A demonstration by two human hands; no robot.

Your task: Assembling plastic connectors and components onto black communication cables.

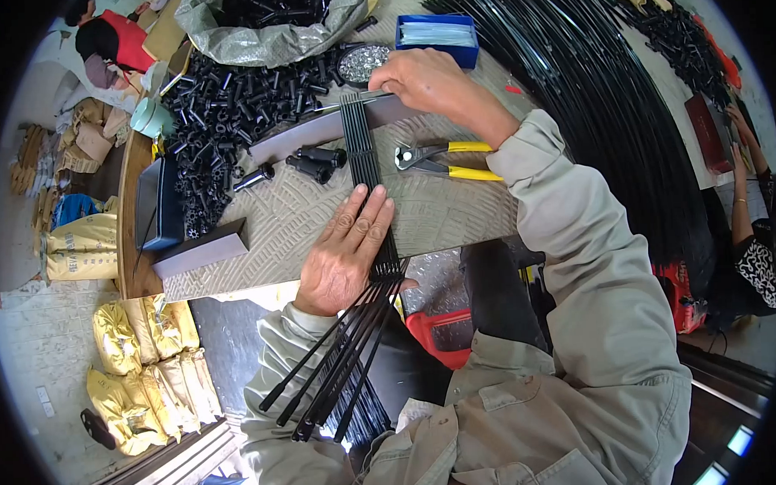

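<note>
rods [363, 149] black | pliers [453, 161] yellow-handled | box [436, 24] blue | sacks [85, 246] yellow | table [455, 210] grey, woven-patterned

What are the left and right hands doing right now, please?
Left hand: open, flat, pressing the black rods.
Right hand: closed on the rod ends.

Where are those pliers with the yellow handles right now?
The pliers lie on the table, right of the black rods, just below the right hand.

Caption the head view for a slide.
Left hand presses black rods flat on table; right hand at their far ends.
</note>
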